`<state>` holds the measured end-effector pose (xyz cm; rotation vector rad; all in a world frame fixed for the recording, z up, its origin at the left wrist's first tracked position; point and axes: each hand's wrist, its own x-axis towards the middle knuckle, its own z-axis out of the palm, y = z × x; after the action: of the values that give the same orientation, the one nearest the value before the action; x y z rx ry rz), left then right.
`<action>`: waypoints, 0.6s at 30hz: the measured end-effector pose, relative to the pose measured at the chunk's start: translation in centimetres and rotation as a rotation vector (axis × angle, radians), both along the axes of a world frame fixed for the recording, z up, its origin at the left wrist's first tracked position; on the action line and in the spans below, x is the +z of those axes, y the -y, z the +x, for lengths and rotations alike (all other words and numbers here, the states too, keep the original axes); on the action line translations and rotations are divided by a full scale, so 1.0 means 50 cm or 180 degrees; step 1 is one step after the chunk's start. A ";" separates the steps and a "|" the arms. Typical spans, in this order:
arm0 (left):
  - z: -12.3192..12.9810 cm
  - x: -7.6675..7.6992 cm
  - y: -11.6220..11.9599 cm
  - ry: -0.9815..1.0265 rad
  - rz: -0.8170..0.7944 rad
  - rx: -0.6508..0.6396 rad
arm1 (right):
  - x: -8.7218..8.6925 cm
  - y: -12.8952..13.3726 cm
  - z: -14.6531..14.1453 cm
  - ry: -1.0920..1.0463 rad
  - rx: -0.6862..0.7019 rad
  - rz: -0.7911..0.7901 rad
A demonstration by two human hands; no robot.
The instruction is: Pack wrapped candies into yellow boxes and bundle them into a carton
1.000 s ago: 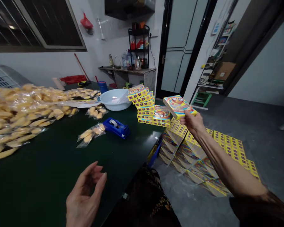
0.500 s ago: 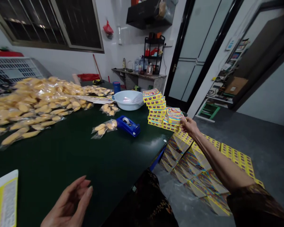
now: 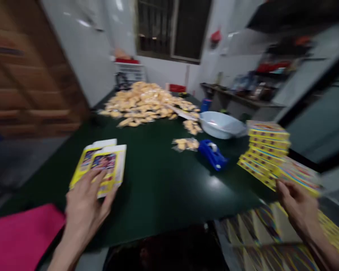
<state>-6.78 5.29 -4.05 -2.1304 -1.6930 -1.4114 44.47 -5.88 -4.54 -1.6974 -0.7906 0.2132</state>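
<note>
On dark table (image 3: 158,195), left hand (image 3: 84,201) spread over flat cartons (image 3: 110,162): likely light, stiff, slick; pinch side edges. Right hand (image 3: 299,201) beside boxes (image 3: 268,146), can't tell grip.

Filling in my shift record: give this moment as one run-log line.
left hand: on printed cartons | right hand: beside stacked yellow boxes, contact unclear | blue tape dispenser: on table

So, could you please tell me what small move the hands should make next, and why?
Probably the left hand should grip the right-hand flat carton and draw it inward over the green table: that hand lies spread across it, while the right hand is over by the stacked yellow boxes, too blurred to tell whether it touches one.
</note>
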 end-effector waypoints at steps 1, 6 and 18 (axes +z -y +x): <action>-0.016 -0.005 -0.003 -0.0438 -0.0120 0.0145 | -0.007 -0.032 -0.043 0.0160 0.0174 -0.0047; -0.037 -0.043 0.002 -0.1659 -0.1818 0.0367 | 0.028 -0.209 -0.333 0.0973 0.2204 -0.0273; -0.021 -0.071 0.018 -0.1492 -0.2242 0.0222 | 0.023 -0.596 -0.946 0.3292 0.3846 -0.1296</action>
<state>-7.84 4.41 -7.61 -2.3935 -2.2079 -0.2340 -2.84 23.94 -3.38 -1.3982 -2.6536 0.3165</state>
